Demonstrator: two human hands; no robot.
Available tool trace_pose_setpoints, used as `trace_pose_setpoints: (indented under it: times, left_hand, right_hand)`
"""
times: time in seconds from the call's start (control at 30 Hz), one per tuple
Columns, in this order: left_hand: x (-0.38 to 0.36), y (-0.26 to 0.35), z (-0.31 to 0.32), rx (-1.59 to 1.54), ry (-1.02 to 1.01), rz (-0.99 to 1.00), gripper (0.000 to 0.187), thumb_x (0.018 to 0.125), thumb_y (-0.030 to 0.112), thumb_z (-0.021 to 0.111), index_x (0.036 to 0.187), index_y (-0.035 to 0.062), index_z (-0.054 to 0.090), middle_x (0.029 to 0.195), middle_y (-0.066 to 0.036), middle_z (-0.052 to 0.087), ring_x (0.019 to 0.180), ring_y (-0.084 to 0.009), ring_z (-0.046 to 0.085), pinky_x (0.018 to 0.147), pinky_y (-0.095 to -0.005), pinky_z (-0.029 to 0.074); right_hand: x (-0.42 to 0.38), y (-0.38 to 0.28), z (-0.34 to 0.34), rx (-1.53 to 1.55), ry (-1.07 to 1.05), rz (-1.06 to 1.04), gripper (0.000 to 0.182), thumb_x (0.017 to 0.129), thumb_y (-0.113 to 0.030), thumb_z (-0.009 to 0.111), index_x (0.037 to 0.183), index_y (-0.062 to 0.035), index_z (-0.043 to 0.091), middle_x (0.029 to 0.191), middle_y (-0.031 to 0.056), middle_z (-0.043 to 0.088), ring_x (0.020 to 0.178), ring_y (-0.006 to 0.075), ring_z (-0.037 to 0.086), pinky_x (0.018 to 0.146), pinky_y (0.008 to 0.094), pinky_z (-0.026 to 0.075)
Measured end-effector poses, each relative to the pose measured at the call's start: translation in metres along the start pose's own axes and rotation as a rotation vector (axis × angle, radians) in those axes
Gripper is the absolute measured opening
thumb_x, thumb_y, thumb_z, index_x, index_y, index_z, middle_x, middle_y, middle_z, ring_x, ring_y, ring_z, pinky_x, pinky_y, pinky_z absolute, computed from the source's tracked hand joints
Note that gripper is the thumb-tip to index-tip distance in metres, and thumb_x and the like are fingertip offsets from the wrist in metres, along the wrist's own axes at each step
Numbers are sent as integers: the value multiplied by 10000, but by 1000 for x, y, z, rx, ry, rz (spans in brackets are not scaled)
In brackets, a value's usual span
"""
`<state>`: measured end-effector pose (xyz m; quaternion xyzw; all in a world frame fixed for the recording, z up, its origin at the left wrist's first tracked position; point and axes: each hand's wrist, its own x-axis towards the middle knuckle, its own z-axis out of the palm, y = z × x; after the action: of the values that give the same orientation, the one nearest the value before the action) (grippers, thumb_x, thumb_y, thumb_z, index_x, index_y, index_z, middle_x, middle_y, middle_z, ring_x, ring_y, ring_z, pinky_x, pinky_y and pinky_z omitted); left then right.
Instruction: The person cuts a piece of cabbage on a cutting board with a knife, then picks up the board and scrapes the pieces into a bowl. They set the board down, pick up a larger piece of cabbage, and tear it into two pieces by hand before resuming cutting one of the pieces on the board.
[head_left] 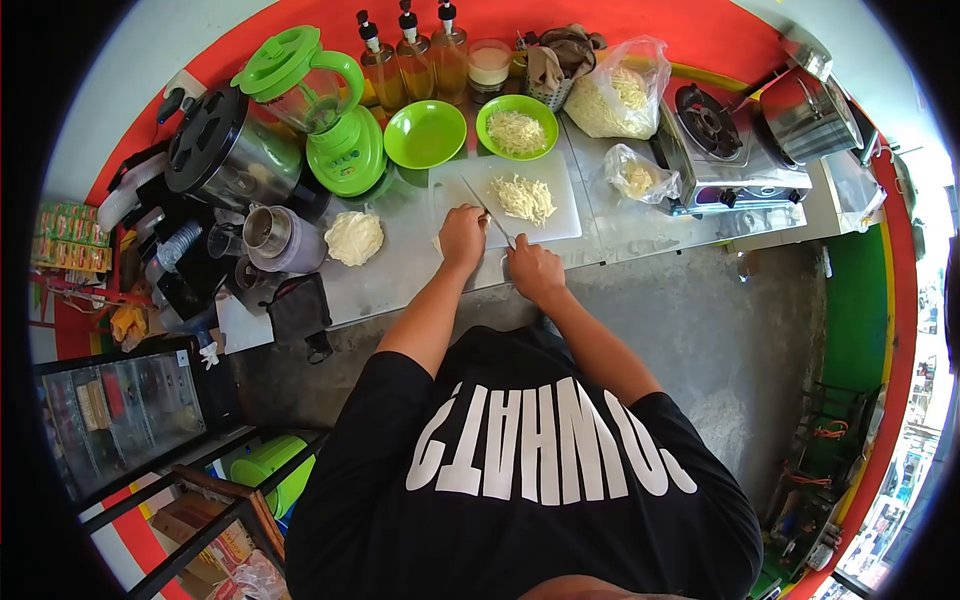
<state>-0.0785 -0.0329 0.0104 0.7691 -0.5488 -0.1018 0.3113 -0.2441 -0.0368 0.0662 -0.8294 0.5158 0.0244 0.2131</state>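
My right hand (pixel 535 268) is closed round the handle of a knife (pixel 487 208), whose blade points up and left over the white cutting board (pixel 562 205). My left hand (pixel 464 238) has its fingers curled at the board's lower left, beside the blade; the small piece under them is mostly hidden. Pale shredded vegetable (pixel 524 199) lies heaped on the board, right of the knife. Behind the board, one green bowl (pixel 517 127) holds more shreds and another green bowl (pixel 425 135) looks empty. A pale rounded lump (pixel 354 238) sits on the metal counter, left of my left hand.
At the back left are a green blender (pixel 345 150) and several pump bottles (pixel 413 65). A bag of shreds (pixel 620 95), a smaller bag (pixel 638 176) and a gas stove (pixel 735 140) with a pot (pixel 810 115) stand to the right. A dark cloth (pixel 298 305) hangs at the front edge.
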Motion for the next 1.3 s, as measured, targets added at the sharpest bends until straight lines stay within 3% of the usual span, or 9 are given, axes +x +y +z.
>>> trace_pose_setpoints:
  times: [0.3,0.57,0.77,0.97,1.3]
  left_hand:
    - [0,6,-1,35,-12,-46,84,841,95,648,835,77,730,929,-100,673,943,-330,640,777,-455,543]
    - [-2,5,6,57,38,-40,78,835,56,650,821,72,726,924,-108,658,948,-336,636,772,-467,543]
    - [-4,10,2,39,46,-85,98,838,80,648,853,61,744,890,-154,666,899,-376,647,764,-479,528]
    - [0,1,5,-9,31,-98,81,842,61,647,824,53,726,875,-153,668,869,-378,645,760,-485,544]
    - [-4,-2,9,-17,75,-42,96,842,60,648,848,39,741,917,-143,678,910,-375,633,778,-472,538]
  right_hand:
    - [-5,2,26,-70,-45,-15,305,1040,-318,499,1084,-16,508,858,221,733,801,406,735,692,500,585]
    - [7,-17,0,-47,-48,3,185,1014,-180,486,1074,-6,505,909,234,737,864,409,741,753,487,598]
    - [4,-17,30,-5,-76,72,161,986,-114,482,1093,6,496,928,244,736,882,416,740,776,487,599]
    - [14,-22,4,-6,-101,23,189,995,-123,480,1125,15,477,978,272,727,924,419,734,813,484,592]
    - [22,-20,19,75,-152,71,177,1014,-134,460,1111,14,452,1034,308,707,979,440,714,844,502,576]
